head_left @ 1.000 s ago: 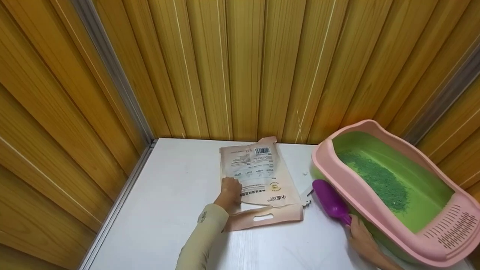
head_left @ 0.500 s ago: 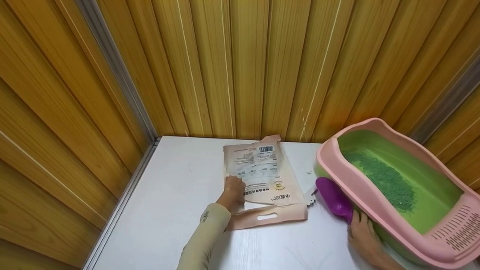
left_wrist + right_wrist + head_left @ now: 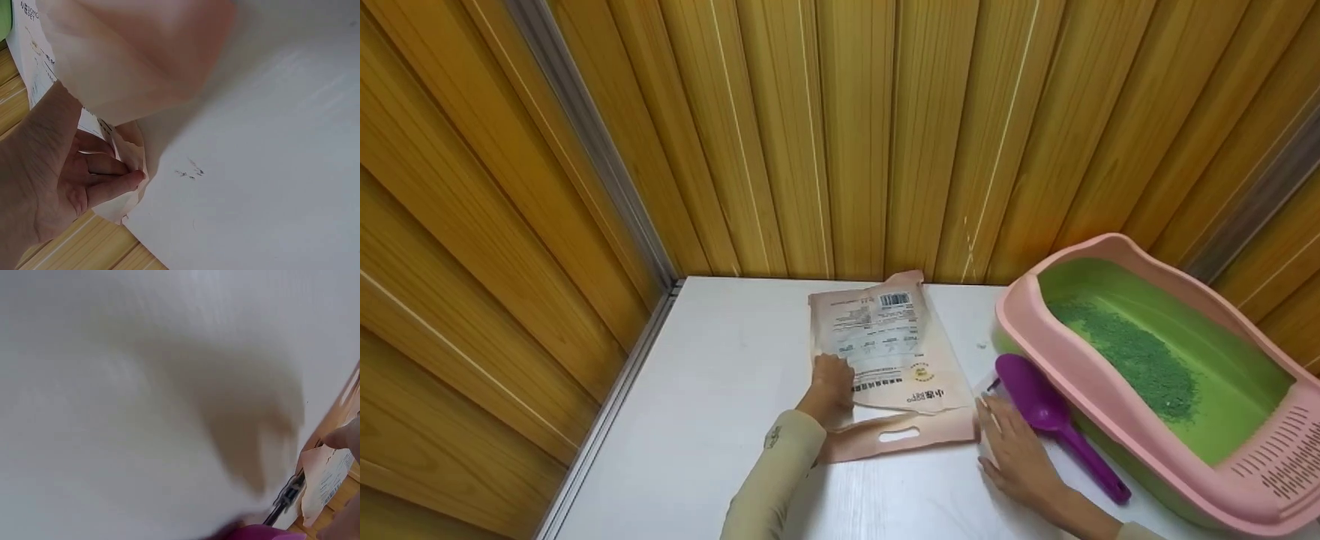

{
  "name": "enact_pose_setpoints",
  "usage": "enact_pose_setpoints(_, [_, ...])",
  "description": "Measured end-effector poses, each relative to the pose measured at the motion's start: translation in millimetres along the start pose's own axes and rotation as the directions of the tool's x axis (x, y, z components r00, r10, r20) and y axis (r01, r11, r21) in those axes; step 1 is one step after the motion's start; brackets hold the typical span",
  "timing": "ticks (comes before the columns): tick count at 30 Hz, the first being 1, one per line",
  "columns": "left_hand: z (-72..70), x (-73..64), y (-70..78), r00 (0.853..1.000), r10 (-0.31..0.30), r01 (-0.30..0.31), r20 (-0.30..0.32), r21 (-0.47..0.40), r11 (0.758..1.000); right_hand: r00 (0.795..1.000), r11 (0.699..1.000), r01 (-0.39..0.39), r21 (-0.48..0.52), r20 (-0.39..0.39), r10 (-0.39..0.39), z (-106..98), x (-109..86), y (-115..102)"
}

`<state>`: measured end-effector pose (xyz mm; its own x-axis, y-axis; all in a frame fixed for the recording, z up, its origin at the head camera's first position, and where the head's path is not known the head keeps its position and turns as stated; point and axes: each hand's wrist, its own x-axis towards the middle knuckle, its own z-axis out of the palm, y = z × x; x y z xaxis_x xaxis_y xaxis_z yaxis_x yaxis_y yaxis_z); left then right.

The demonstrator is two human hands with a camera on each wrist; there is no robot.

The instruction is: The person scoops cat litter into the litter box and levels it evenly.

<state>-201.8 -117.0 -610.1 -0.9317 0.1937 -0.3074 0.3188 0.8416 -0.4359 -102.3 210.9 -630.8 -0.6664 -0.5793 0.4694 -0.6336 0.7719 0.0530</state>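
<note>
A pale pink printed bag point(image 3: 885, 337) lies on the white table, its handle strip point(image 3: 930, 433) in front of it with an oval hole. My left hand point(image 3: 832, 382) pinches the bag's left edge, as the left wrist view shows with the fingertips point(image 3: 135, 177) on the crumpled film. My right hand point(image 3: 1016, 454) is at the strip's right end, its fingers extended. Beside it lies a purple scoop point(image 3: 1039, 401), handle toward me. A thin dark metallic tool point(image 3: 289, 492), mostly hidden in the head view, lies by the bag near the right hand's fingertips.
A pink-rimmed green litter box point(image 3: 1039, 341) stands at the right, with green granules point(image 3: 1140, 367) inside. Yellow wood-look panels point(image 3: 855, 135) rise behind the table point(image 3: 720, 390) and on both sides.
My right hand has let go of the purple scoop's handle and moved left to the end of the handle strip. The scoop stays beside the litter box. My left hand keeps its hold.
</note>
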Motion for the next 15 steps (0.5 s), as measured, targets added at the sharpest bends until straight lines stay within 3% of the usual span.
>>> enact_pose_setpoints(3, [-2.6, -0.8, 5.4, 1.0, 0.002, -0.002, -0.014, -0.016, 1.0, 0.989, 0.978, 0.135, -0.158, 0.076, -0.125, 16, 19.7, -2])
enact_pose_setpoints(7, [-5.9, 1.6, 17.5, 0.999, 0.021, -0.021, -0.037, 0.004, 1.0, 0.962, 0.883, 0.269, -0.385, 0.155, -0.225, 33, 39.0, 0])
enact_pose_setpoints(8, [-6.7, 2.6, 20.6, 0.999, 0.028, -0.028, -0.045, 0.018, 0.999, 0.962, 0.876, 0.267, -0.402, 0.169, -0.216, 36, 41.9, -1])
enact_pose_setpoints(12, [-10.7, 3.7, 28.8, 0.997, 0.06, -0.057, -0.055, 0.05, 0.997, 0.962, 0.91, 0.218, -0.352, 0.235, -0.14, 40, 43.7, -4])
enact_pose_setpoints(15, [-11.4, 4.1, 30.7, 0.996, 0.061, -0.058, -0.061, 0.05, 0.997, 0.953, 0.961, 0.173, -0.218, 0.282, -0.108, 36, 49.5, -6])
